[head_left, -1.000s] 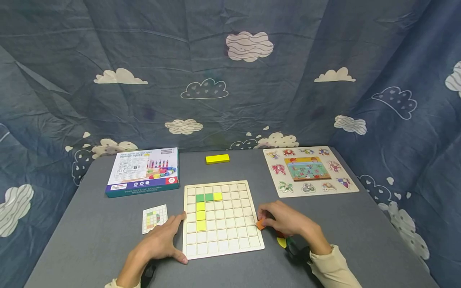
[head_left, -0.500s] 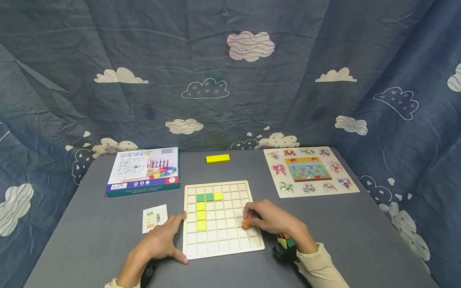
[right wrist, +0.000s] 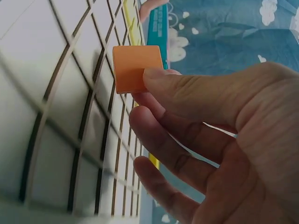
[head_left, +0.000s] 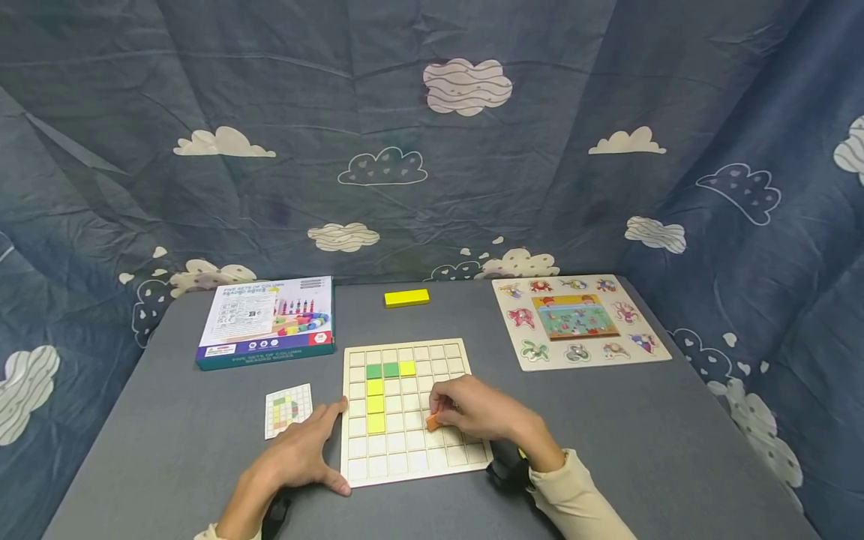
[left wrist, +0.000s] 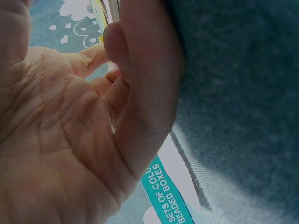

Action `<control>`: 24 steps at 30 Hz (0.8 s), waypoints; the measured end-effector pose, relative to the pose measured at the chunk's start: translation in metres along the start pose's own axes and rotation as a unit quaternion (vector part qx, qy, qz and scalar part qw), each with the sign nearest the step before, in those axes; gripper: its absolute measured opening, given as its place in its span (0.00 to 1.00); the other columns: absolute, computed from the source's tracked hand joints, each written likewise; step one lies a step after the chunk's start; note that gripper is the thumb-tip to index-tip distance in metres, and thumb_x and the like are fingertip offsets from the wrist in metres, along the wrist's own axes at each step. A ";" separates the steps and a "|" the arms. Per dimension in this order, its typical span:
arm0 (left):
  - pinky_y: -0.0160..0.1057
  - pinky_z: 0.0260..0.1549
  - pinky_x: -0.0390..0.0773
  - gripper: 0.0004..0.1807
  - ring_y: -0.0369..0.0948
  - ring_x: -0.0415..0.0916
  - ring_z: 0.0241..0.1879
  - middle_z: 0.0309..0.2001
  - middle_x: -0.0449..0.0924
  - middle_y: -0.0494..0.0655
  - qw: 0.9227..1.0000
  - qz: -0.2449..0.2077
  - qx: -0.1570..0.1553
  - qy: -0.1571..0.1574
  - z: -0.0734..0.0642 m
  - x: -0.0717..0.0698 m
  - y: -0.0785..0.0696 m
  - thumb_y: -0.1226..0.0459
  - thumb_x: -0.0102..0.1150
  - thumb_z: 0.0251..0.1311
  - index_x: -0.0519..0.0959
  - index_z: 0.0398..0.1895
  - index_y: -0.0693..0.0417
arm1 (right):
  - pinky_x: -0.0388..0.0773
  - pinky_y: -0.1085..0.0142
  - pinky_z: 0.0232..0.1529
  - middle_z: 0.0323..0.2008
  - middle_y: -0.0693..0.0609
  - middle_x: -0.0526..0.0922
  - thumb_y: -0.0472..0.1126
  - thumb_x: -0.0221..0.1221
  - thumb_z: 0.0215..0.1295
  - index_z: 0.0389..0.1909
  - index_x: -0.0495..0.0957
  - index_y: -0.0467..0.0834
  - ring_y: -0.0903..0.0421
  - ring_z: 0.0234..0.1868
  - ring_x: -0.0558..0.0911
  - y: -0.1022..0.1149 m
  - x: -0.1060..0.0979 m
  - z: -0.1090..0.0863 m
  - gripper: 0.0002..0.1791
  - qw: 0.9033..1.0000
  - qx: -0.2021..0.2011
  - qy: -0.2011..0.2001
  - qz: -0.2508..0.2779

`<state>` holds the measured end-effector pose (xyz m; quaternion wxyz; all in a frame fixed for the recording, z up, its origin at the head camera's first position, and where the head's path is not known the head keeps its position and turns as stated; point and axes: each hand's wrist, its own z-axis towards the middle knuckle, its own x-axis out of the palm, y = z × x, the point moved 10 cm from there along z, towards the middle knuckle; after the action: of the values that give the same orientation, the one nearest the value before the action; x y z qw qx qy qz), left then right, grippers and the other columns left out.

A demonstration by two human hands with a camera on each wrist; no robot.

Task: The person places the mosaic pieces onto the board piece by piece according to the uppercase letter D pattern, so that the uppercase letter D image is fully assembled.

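Over the right half of a wooden grid board (head_left: 398, 469), my right hand (head_left: 479, 409) pinches an orange square tile (right wrist: 135, 67) between thumb and fingers. In the right wrist view the tile is held just off the board's cells. Two green tiles (head_left: 391, 370) and several yellow tiles (head_left: 375, 405) sit in the board's upper left cells. My left hand (head_left: 300, 454) rests at the board's left edge, thumb and fingers spread, fingertips touching or close to the rim. A small pattern card (head_left: 288, 410) with a coloured grid lies beside the left fingers.
A boxed toy set (head_left: 266, 322) lies at the back left. A yellow block (head_left: 406, 298) is at the table's back edge. A picture puzzle board (head_left: 580, 322) lies at the back right. A yellow piece (head_left: 522, 453) peeks out by the right wrist, mostly hidden.
My right hand has carried the orange tile leftward from the board's right edge to over its cells. The loose pieces by the right wrist became mostly covered. My left hand stays put.
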<state>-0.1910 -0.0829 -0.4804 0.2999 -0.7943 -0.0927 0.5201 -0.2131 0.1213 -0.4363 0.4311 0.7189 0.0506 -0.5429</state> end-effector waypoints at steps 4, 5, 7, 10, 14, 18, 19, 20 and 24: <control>0.66 0.54 0.69 0.72 0.58 0.74 0.56 0.69 0.67 0.60 1.000 0.001 0.000 -0.002 0.000 -0.001 0.000 0.48 0.88 0.18 0.60 0.75 0.57 | 0.71 0.72 0.34 0.26 0.62 0.77 0.38 0.64 0.67 0.33 0.79 0.48 0.68 0.28 0.71 0.011 0.004 0.013 0.04 1.000 -0.007 0.004 -0.012; 0.66 0.54 0.69 0.72 0.58 0.74 0.56 0.69 0.67 0.59 1.000 0.001 -0.001 -0.001 0.000 -0.001 0.000 0.48 0.88 0.18 0.60 0.75 0.57 | 0.70 0.72 0.34 0.26 0.62 0.76 0.37 0.64 0.67 0.33 0.79 0.47 0.67 0.28 0.70 0.015 0.005 0.016 0.04 1.000 -0.011 0.005 -0.013; 0.65 0.54 0.70 0.72 0.58 0.74 0.56 0.68 0.67 0.59 1.000 0.000 -0.002 0.000 0.000 0.000 0.000 0.48 0.88 0.18 0.60 0.75 0.58 | 0.69 0.72 0.33 0.26 0.61 0.75 0.37 0.63 0.68 0.34 0.79 0.47 0.67 0.27 0.70 0.021 0.007 0.023 0.04 1.000 -0.015 0.006 -0.015; 0.65 0.54 0.70 0.73 0.57 0.74 0.56 0.68 0.67 0.59 1.000 0.000 -0.002 0.001 0.000 0.000 0.001 0.48 0.87 0.18 0.60 0.76 0.58 | 0.69 0.73 0.34 0.29 0.62 0.76 0.38 0.63 0.68 0.34 0.78 0.47 0.66 0.29 0.70 0.030 0.011 0.032 0.03 0.999 -0.025 0.004 -0.020; 0.65 0.53 0.71 0.73 0.58 0.75 0.55 0.68 0.68 0.59 1.000 0.002 0.000 0.000 0.001 0.001 0.001 0.47 0.87 0.18 0.60 0.76 0.58 | 0.70 0.73 0.36 0.30 0.62 0.76 0.43 0.65 0.67 0.33 0.78 0.49 0.66 0.30 0.71 0.040 0.016 0.042 0.06 0.999 -0.038 -0.003 -0.021; 0.65 0.52 0.72 0.72 0.58 0.75 0.54 0.67 0.68 0.60 1.000 0.003 0.004 0.000 0.001 0.001 0.001 0.46 0.86 0.19 0.60 0.75 0.57 | 0.69 0.73 0.36 0.29 0.62 0.76 0.45 0.66 0.66 0.32 0.78 0.50 0.67 0.30 0.71 0.050 0.019 0.048 0.07 0.998 -0.051 -0.018 -0.025; 0.65 0.51 0.72 0.72 0.58 0.76 0.53 0.67 0.68 0.60 1.000 0.003 0.005 0.001 0.001 0.001 0.001 0.46 0.86 0.19 0.60 0.75 0.57 | 0.69 0.74 0.36 0.29 0.63 0.76 0.44 0.66 0.66 0.32 0.78 0.50 0.67 0.30 0.71 0.051 0.020 0.049 0.06 0.998 -0.052 -0.023 -0.027; 0.65 0.51 0.72 0.72 0.58 0.76 0.53 0.67 0.68 0.60 1.000 0.003 0.006 0.002 0.000 0.001 0.001 0.45 0.86 0.19 0.60 0.75 0.57 | 0.69 0.74 0.37 0.29 0.63 0.76 0.44 0.65 0.66 0.32 0.78 0.50 0.68 0.30 0.72 0.053 0.021 0.050 0.06 0.998 -0.051 -0.028 -0.030; 0.64 0.51 0.72 0.72 0.55 0.76 0.51 0.66 0.69 0.59 1.000 0.005 0.014 -0.003 0.000 -0.001 0.000 0.45 0.86 0.19 0.60 0.76 0.57 | 0.71 0.75 0.37 0.29 0.63 0.78 0.39 0.65 0.65 0.34 0.80 0.49 0.69 0.31 0.73 0.055 0.024 0.053 0.03 0.997 -0.048 -0.051 -0.033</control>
<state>-0.1913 -0.0832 -0.4796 0.3082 -0.7891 -0.0822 0.5249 -0.2125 0.0415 -0.4273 0.4490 0.6663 0.0785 -0.5902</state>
